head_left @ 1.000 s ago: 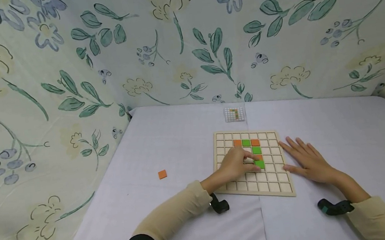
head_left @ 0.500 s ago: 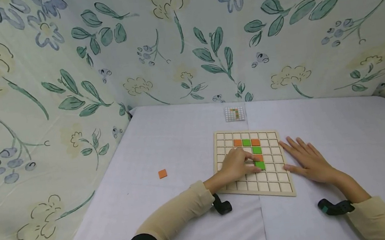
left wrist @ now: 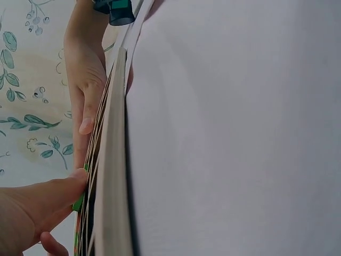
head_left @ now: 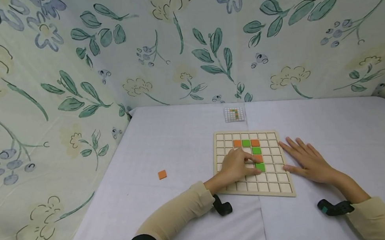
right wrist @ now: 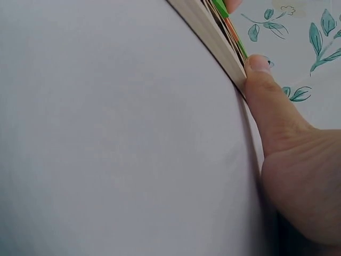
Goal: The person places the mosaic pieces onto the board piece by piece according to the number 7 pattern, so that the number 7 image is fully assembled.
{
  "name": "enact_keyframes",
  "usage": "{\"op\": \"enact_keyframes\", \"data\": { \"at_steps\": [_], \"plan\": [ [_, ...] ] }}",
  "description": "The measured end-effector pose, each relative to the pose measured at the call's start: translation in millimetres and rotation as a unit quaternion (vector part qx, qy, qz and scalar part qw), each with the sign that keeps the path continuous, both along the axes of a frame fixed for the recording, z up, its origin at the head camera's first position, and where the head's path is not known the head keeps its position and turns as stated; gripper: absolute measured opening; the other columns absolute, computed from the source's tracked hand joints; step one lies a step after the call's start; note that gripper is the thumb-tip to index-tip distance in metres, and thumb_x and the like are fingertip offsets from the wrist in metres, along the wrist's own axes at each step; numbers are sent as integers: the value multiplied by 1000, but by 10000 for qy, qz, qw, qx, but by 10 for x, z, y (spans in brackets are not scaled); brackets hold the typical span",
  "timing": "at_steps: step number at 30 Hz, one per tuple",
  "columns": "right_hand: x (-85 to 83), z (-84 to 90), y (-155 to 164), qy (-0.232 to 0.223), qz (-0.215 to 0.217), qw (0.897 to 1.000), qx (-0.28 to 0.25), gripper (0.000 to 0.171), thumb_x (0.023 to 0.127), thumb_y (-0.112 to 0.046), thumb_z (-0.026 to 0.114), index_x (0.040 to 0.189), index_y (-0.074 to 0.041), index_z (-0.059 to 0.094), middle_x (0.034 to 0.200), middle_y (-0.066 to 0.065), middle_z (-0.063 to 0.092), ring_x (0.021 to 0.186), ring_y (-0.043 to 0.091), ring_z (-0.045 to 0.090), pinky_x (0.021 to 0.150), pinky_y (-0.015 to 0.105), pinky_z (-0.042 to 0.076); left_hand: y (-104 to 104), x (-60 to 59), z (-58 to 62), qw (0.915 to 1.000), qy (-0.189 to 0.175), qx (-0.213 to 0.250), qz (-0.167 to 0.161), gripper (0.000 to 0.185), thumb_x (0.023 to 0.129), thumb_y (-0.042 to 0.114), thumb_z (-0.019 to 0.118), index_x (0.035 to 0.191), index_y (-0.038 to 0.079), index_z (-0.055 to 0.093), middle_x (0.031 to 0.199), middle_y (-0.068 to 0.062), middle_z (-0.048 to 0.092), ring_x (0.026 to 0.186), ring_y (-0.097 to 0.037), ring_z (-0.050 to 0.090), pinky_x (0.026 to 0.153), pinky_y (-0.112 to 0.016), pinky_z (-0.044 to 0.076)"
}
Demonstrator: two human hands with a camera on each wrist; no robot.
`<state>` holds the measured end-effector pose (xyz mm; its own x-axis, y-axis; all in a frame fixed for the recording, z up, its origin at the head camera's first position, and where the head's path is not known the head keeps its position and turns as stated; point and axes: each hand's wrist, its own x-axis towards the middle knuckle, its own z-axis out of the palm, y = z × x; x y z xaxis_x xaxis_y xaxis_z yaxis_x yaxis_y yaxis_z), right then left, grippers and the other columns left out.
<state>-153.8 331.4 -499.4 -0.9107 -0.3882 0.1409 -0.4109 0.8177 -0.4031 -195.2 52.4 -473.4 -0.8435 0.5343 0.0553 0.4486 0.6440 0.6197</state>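
Left hand (head_left: 237, 165) with fingertips pressing a green tile (head_left: 260, 166) into the wooden grid board (head_left: 254, 192); right hand (head_left: 307, 160) spread flat, holding nothing.
The tile lies just ahead of the left fingertips, at the foot of the orange-and-green column, nearer the left hand. The right thumb (right wrist: 261, 80) braces the board's right edge. A spare orange tile (head_left: 162, 174) lies well apart to the left.

No text, label, brand, number or sign can be read in any view. The small card (head_left: 234, 114) lying at the far side of the table, beyond the board (head_left: 226, 136), bears only a printed grid with a few coloured squares, no letters or digits. The board's cells are unmarked, and the cloth behind shows flowers and leaves only.
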Motion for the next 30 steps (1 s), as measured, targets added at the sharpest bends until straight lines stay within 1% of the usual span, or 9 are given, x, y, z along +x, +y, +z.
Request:
{"op": "enact_keyframes", "data": {
  "at_steps": [6,10,12,14,19,21,24,26,30],
  "plan": [
    [-6,-7,-1,19,4,10000,18,83,97,-39,65,161,-15,18,161,26,13,147,48,1,113,63,-7,-8,1,0,9999,-12,100,-21,27,76,37,88,101,30,81,84,23,66,74,2,48,67,-16,37],
    [-10,-12,-6,30,1,10000,26,83,97,-39,65,161,-15,18,161,26,13,147,48,0,113,62,-8,-30,6,36,9996,-156,215,-40,27,76,35,88,101,29,81,88,23,68,77,2,50,68,-16,39],
    [-9,-13,-8,30,-2,10000,21,83,97,-39,65,161,-15,19,161,26,13,147,48,0,113,62,-8,-49,6,76,9995,-213,244,-63,27,76,34,88,101,29,81,92,22,69,79,3,51,68,-16,41],
    [-6,-15,-9,36,-2,10000,23,83,96,-39,65,161,-15,19,161,27,14,147,48,1,113,62,-8,-74,-1,126,9992,-221,295,-120,27,77,34,88,102,27,81,93,20,70,80,1,53,68,-17,41],
    [-5,-25,-5,70,-14,10000,27,82,96,-39,66,160,-15,20,161,27,14,147,48,1,113,62,-7,-163,-46,290,9990,-43,320,-298,27,80,37,85,104,24,81,81,11,67,80,-8,53,68,-20,39],
    [-10,-31,-4,76,-7,10000,27,82,96,-38,65,160,-15,20,161,26,14,147,47,1,113,62,-7,-212,-65,358,9989,-20,329,-325,27,81,36,84,106,24,81,81,9,66,80,-9,51,68,-21,37],
    [-10,-33,-7,65,-8,10000,16,82,96,-38,65,160,-15,20,161,26,14,147,47,1,113,62,-7,-297,-98,441,9984,-88,418,-360,27,83,34,83,107,22,80,86,3,66,82,-13,50,68,-22,36],
    [-8,-28,-13,63,-13,10000,9,82,96,-38,65,160,-15,20,161,27,14,147,48,1,113,62,-7,-366,-131,473,9975,-163,552,-409,28,84,32,83,109,19,80,93,1,68,87,-19,53,69,-22,36],
    [1,-15,-24,63,-35,10000,8,82,96,-38,66,160,-14,21,161,27,15,147,48,2,113,62,-6,-521,-201,553,9956,-224,723,-552,31,85,31,82,112,17,78,99,4,69,95,-28,55,70,-24,37]
  ]
}}
